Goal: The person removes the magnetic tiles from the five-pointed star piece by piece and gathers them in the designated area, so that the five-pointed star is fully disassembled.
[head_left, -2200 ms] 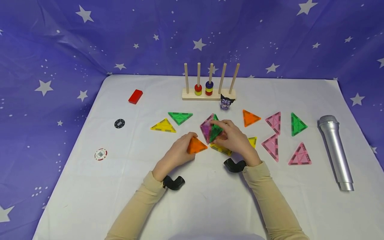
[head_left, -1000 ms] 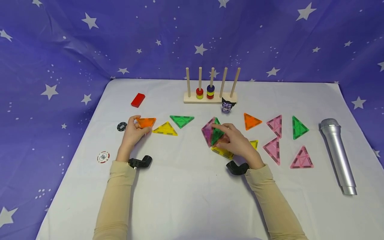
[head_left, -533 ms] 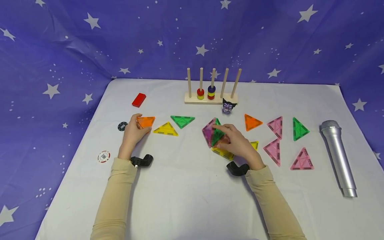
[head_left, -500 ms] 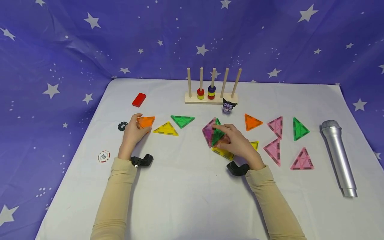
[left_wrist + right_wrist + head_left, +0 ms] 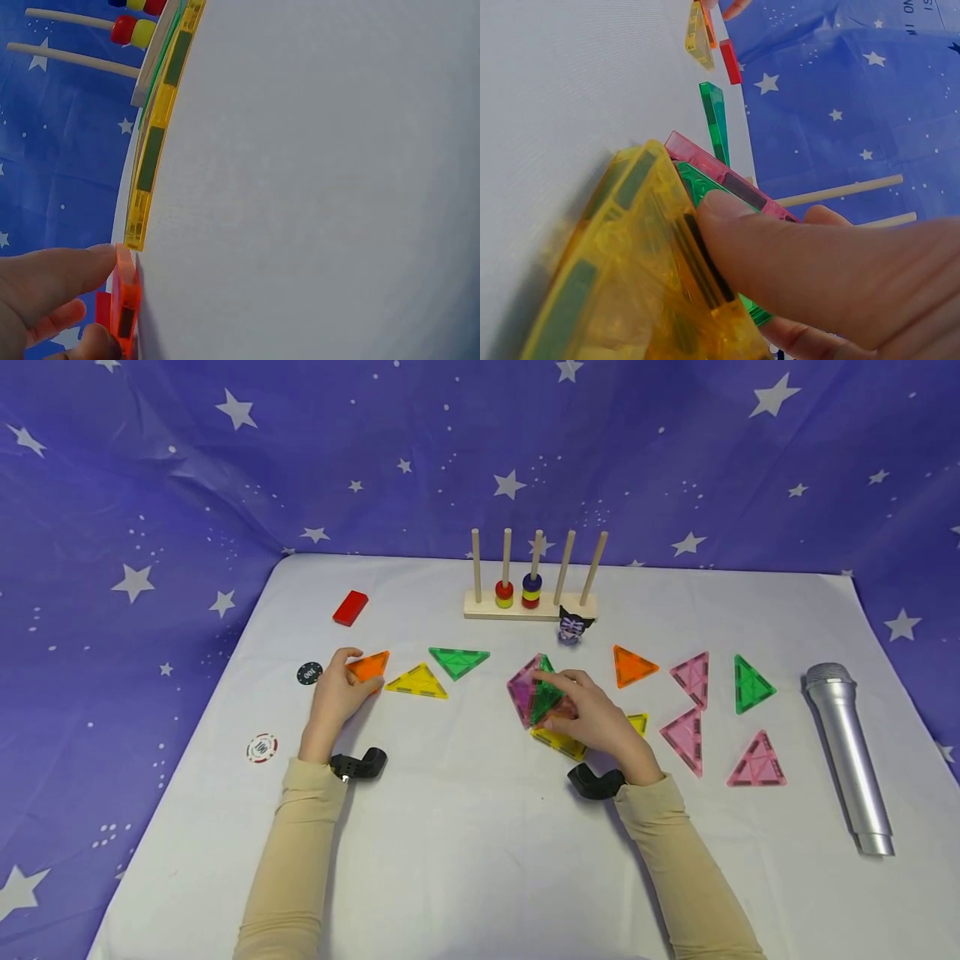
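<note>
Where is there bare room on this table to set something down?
The widest bare patch is the near tablecloth between the left sleeve and right sleeve. A smaller one lies between the red block and wooden peg rack. It's crowded around the right hand and its tile cluster, with pink triangles spread toward the silver microphone.

A wooden peg stand (image 5: 491, 607), coloured rings (image 5: 504, 595) on two of its five pegs, stands upper centre, a dark figurine (image 5: 572, 627) just before it; a red block (image 5: 350, 608) lies upper left; a black chip (image 5: 310, 673) and a red-and-white chip (image 5: 262, 748) lie below; a silver microphone (image 5: 849, 760) lies far right; a starry purple backdrop (image 5: 420, 435) fills the top.
</note>
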Available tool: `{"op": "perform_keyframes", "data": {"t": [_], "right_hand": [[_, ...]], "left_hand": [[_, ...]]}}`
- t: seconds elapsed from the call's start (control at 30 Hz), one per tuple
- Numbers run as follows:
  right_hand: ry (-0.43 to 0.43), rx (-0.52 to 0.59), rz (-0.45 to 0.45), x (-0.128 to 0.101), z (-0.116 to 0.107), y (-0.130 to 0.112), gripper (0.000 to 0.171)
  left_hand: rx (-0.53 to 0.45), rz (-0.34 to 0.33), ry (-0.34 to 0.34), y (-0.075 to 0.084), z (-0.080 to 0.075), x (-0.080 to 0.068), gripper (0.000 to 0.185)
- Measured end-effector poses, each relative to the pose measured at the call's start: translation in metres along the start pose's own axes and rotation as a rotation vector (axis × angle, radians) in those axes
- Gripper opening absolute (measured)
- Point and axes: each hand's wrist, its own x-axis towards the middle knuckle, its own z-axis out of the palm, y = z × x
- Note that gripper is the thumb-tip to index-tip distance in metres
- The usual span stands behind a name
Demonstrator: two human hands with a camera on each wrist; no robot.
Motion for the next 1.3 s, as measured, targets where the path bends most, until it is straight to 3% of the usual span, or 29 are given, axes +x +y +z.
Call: {"op": "perform_keyframes", "data": {"t": [0.17, 0.27, 0.47, 0.63, 0.77, 0.97, 1.3], "right_hand": [[-0.001, -0.002, -0.002, 0.000, 0.000, 0.000, 0.068], [-0.006, 0.013, -0.012, 0.000, -0.001, 0.000, 0.068], [-0.040, 0.084, -0.046, -0.002, -0.004, 0.002, 0.068], [-0.042, 0.122, -0.058, -0.002, -0.006, 0.004, 0.066], [-0.036, 0.143, -0.067, -0.001, -0.006, 0.005, 0.062], [-0.035, 0.151, -0.059, 0.001, -0.006, 0.006, 0.059], [-0.032, 0.177, -0.074, 0.000, -0.005, 0.006, 0.058]], "left_hand": [[-0.043, 0.091, -0.004, 0.019, 0.005, -0.006, 0.046], [-0.092, 0.167, -0.067, 0.039, 0.013, -0.010, 0.045], [-0.122, 0.348, -0.311, 0.084, 0.047, -0.012, 0.051], [-0.151, 0.506, -0.501, 0.108, 0.081, -0.008, 0.057], [-0.224, 0.507, -0.569, 0.114, 0.099, -0.004, 0.058], [-0.403, 0.471, -0.603, 0.112, 0.112, -0.001, 0.054], [-0.483, 0.501, -0.627, 0.110, 0.120, 0.001, 0.048]]}}
